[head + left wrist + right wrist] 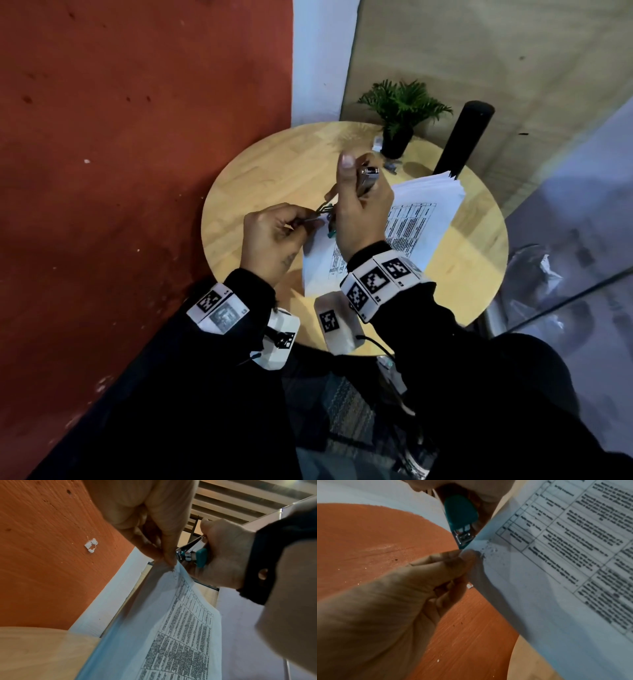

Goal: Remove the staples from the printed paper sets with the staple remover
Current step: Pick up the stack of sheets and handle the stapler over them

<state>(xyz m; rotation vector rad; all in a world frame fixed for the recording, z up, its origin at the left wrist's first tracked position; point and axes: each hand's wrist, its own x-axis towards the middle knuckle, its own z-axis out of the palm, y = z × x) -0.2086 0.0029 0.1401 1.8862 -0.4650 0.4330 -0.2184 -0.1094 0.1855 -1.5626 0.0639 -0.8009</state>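
Observation:
My left hand (301,222) pinches the top corner of a printed paper set (407,226), lifting that corner off the table. My right hand (356,192) grips a teal and metal staple remover (331,234), jaws at the pinched corner. In the left wrist view, the staple remover (193,553) sits in the right hand (223,555), right beside my left hand's fingertips (169,559) on the paper set (180,635). In the right wrist view, the staple remover (460,516) points down at the corner of the paper set (556,574), where the left hand (464,557) pinches it. No staple is discernible.
A round wooden table (274,171) stands against a red wall (120,171). A thick stack of papers (435,188) lies at its right side under the held set. A small potted plant (400,113) and a black cylinder (462,137) stand at the back. A glass panel is on the right.

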